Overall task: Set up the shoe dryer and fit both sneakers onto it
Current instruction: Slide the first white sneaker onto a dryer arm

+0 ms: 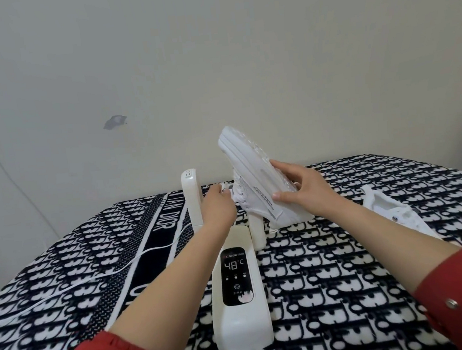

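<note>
A white shoe dryer [242, 316] lies on the patterned blanket, its dark display lit with 48°C. Its left arm [192, 199] stands upright and bare. A white sneaker [252, 169] is tilted sole-up over the right arm, which is mostly hidden inside and behind it. My right hand [302, 188] grips the sneaker at the heel and sole. My left hand [217, 207] holds the sneaker's laced front near the tongue. The second white sneaker [393, 212] lies on the blanket to the right.
A white power cord [98, 280] runs from the dryer leftward across the black-and-white blanket [336, 292]. A plain wall rises right behind the far edge of the surface.
</note>
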Motion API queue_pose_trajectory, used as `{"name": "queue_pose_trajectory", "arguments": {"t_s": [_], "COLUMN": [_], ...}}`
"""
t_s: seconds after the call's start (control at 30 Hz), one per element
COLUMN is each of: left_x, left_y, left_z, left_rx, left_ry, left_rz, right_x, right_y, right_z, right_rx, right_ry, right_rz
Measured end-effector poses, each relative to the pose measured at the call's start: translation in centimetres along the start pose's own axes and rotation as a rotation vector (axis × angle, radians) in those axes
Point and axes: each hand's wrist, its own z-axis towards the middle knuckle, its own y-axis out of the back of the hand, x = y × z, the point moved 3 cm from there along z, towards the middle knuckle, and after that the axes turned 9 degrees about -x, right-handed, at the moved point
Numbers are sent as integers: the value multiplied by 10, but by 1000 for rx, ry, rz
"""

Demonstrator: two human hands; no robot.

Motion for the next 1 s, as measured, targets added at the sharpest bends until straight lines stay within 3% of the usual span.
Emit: {"name": "queue_pose_trajectory", "arguments": {"t_s": [0.23, 0.67, 0.83, 1.0], "left_x": [16, 25, -11, -72], "left_y": [-9, -14, 5, 16], "left_z": [4, -3, -1, 3], "left_rx": [99, 153, 90, 114], "left_ry": [206, 300, 133, -78], "left_rz": [-54, -92, -29, -206], "right_x": [-8, -9, -11, -11], "right_y": [-4, -6, -7, -6], "right_z": [-7, -13, -13, -13], "right_rx": [41, 40, 33, 39], "right_ry": [4, 1, -5, -15], "right_rz": [-27, -84, -73, -62]}}
